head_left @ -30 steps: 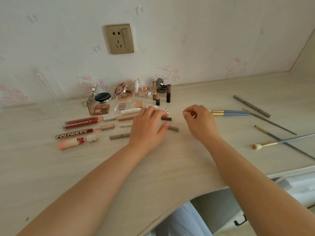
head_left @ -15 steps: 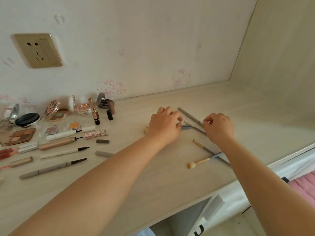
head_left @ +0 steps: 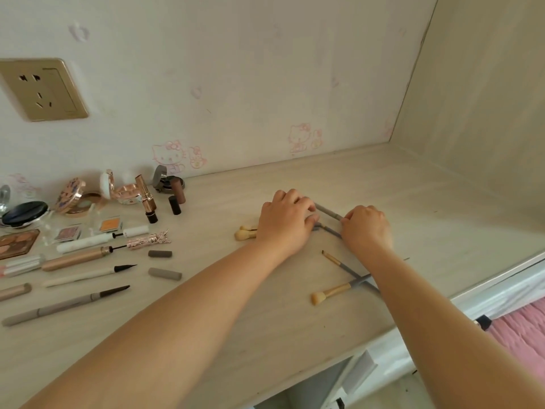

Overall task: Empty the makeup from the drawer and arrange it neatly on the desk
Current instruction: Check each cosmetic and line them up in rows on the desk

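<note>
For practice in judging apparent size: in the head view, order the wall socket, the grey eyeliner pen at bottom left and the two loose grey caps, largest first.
1. grey eyeliner pen, longest, though nearest the camera.
2. wall socket.
3. The darker cap and lighter cap look alike; not ranked.

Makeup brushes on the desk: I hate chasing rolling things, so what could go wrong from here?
1. The fluffy brush lies crossed over the thin brush, so dragging one may shift the other.
2. Both lie near the desk edge and could roll off.
3. The left forearm may sweep the loose caps.
</note>
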